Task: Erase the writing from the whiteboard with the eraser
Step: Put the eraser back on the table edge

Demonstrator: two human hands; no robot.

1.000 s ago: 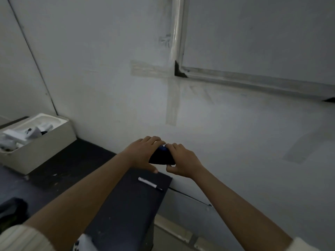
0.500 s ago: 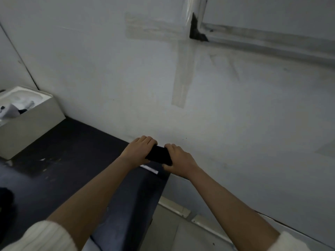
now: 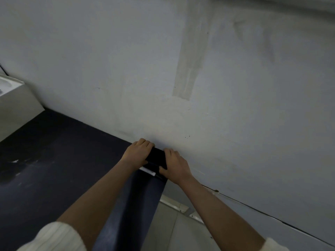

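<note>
Eraser [image 3: 156,157], dark, is being gripped by both hands, left hand [image 3: 137,153] and right hand [image 3: 175,166], above a dark table [image 3: 54,151]; the whiteboard is sitting out of view, so lifting comes next.

Both bare forearms reach forward and converge, cream sleeves pushed back near the elbows. The left hand [image 3: 138,152] is palm down, knuckles up, its fingers [image 3: 145,142] curled over the far edge of a dark block — the eraser [image 3: 156,158] — with the thumb tucked at the near side. The right hand [image 3: 175,166] mirrors it, fingers folded over the block's other end, thumb pressed low. Each grip is closed on it — wrists nearly straight.
</note>
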